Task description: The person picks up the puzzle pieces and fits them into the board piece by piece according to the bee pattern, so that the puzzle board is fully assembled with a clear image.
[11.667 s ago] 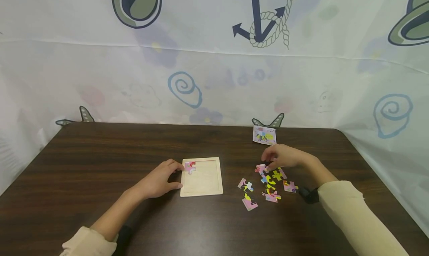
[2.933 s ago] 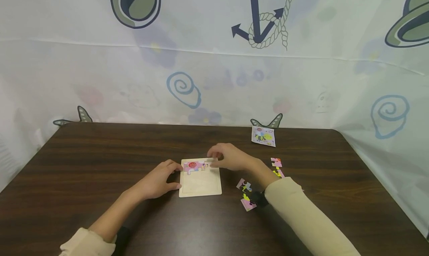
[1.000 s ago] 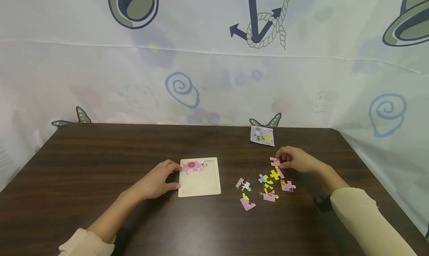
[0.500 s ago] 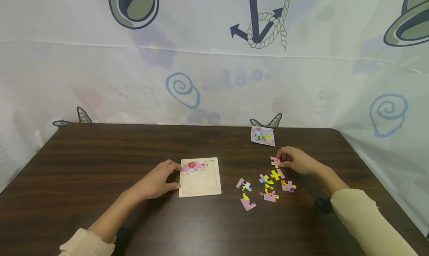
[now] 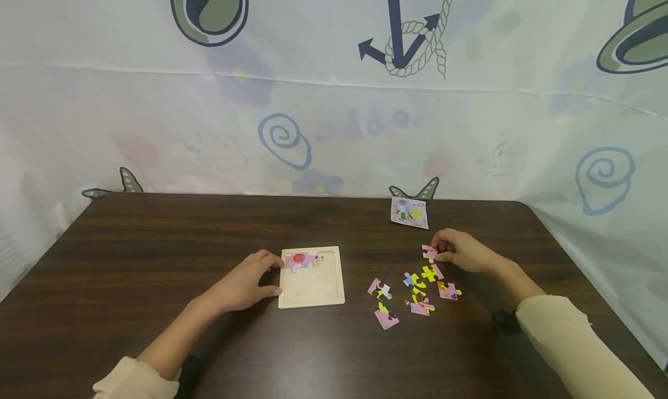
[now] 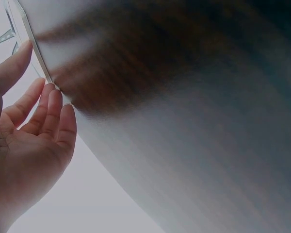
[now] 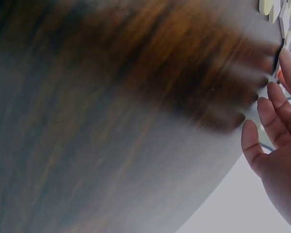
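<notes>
Jigsaw piece [image 5: 428, 252] between right-hand fingers [image 5: 442, 235].

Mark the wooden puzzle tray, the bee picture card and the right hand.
Wooden puzzle tray [image 5: 313, 287], head view: bare base.
Bee picture card [image 5: 409, 213], head view: middle of printed face.
Right hand [image 5: 461, 251], head view: back of the hand.

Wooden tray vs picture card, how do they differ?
Size: the wooden tray looks larger in the head view than the picture card.
Look: the tray is mostly bare pale wood, with joined puzzle pieces along its far side; the card shows a printed bee.
Contact: the left hand touches the tray; neither hand touches the card.
Shared: both lie on the dark table.
</notes>
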Tool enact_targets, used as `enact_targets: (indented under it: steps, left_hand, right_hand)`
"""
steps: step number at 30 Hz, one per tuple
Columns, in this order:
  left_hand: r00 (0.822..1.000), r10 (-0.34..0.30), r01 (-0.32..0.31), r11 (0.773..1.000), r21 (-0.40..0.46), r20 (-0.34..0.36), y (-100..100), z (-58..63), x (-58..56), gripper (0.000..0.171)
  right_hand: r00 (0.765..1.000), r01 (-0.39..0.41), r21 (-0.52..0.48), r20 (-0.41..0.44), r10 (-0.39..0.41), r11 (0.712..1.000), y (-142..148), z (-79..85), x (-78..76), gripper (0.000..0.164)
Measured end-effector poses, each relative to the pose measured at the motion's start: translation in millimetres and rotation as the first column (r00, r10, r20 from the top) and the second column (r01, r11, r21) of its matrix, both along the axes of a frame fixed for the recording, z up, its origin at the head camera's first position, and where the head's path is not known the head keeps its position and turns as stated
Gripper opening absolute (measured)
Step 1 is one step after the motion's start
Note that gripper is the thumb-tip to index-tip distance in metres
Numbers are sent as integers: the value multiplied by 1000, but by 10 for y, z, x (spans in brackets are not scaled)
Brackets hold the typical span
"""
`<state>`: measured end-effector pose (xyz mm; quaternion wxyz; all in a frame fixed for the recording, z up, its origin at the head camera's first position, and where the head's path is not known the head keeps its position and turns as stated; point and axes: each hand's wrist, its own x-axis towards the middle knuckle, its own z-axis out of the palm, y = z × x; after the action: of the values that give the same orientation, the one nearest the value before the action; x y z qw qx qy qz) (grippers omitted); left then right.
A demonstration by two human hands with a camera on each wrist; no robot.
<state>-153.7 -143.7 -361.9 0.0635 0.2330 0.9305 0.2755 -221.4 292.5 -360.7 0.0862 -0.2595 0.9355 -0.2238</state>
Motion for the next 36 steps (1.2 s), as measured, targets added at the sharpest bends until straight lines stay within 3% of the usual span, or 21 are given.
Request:
enact_targets:
  steps: [22, 36]
  left_hand:
    - [999, -24, 24, 1000, 8, -21, -5, -7, 13, 41]
    - [999, -32, 33, 999, 14, -32, -12, 2, 16, 41]
  right_hand:
    - [1000, 8, -16, -11, -9, 1000, -196, 114, 49, 16]
    - [996, -91, -51, -29, 89, 995, -666, 202, 18, 16]
